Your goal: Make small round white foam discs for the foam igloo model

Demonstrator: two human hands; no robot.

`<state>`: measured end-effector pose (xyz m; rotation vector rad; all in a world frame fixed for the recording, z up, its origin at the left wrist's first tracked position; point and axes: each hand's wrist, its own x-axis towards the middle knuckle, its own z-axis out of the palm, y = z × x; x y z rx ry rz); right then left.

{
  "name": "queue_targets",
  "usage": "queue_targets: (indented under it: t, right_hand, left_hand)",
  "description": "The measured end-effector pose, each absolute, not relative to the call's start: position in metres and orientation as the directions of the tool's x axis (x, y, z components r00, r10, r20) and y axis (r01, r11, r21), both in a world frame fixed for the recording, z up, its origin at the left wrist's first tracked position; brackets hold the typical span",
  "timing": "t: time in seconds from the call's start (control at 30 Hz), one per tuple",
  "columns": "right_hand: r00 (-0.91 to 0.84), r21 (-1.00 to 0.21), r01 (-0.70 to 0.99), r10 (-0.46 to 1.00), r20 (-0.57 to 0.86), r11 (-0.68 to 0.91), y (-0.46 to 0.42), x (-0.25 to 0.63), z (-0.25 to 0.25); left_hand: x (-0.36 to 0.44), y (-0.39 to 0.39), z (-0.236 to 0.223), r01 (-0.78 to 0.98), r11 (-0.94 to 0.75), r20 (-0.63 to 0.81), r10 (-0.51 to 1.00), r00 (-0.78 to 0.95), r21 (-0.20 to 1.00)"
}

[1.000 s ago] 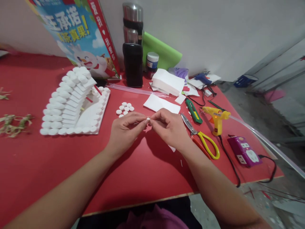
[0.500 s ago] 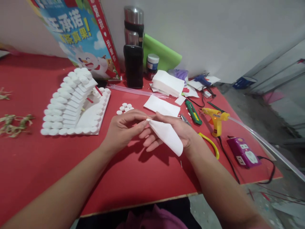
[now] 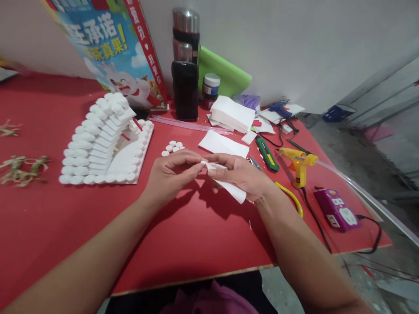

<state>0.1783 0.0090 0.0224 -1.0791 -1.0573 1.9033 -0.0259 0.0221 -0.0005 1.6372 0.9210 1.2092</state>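
Between both hands is a thin white piece of paper (image 3: 233, 190), twisted narrow at its left tip. My left hand (image 3: 175, 174) pinches that tip between thumb and fingers. My right hand (image 3: 240, 174) is closed on the wider part, thumb on top, and the loose end hangs out below its palm. Just beyond my left hand lie several small white rounded pieces (image 3: 172, 147), partly hidden by the fingers. To the left stands a white stepped model (image 3: 104, 144) edged with rows of similar rounded pieces. A flat white paper stack (image 3: 224, 143) lies behind my right hand.
On the right lie a green utility knife (image 3: 267, 153), yellow-handled scissors (image 3: 291, 198) partly covered by my wrist, a yellow glue gun (image 3: 298, 163) and a purple power socket (image 3: 338, 209). A black phone (image 3: 185, 90) stands before a steel flask (image 3: 186, 26) at the back.
The white paper, mostly hidden at first, swung out over my opened right hand. My right thumb and fingers have since folded over it. My left hand keeps its pinch.
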Motion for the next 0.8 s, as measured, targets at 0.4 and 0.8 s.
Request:
queue_targets:
  t: [0.4,0.8]
  right_hand:
    - [-0.156,-0.988,0.028,0.976,-0.151,-0.149,0.002,0.165,0.017]
    - [0.053,-0.99,0.138,0.999,-0.003,-0.011,-0.007,0.147,0.011]
  left_hand:
    - [-0.024,0.022,-0.002,0.078,-0.32,0.296,0.928,0.226,0.944]
    - [-0.015,0.013,-0.005,0.251,-0.503,0.488,0.864,0.123,0.827]
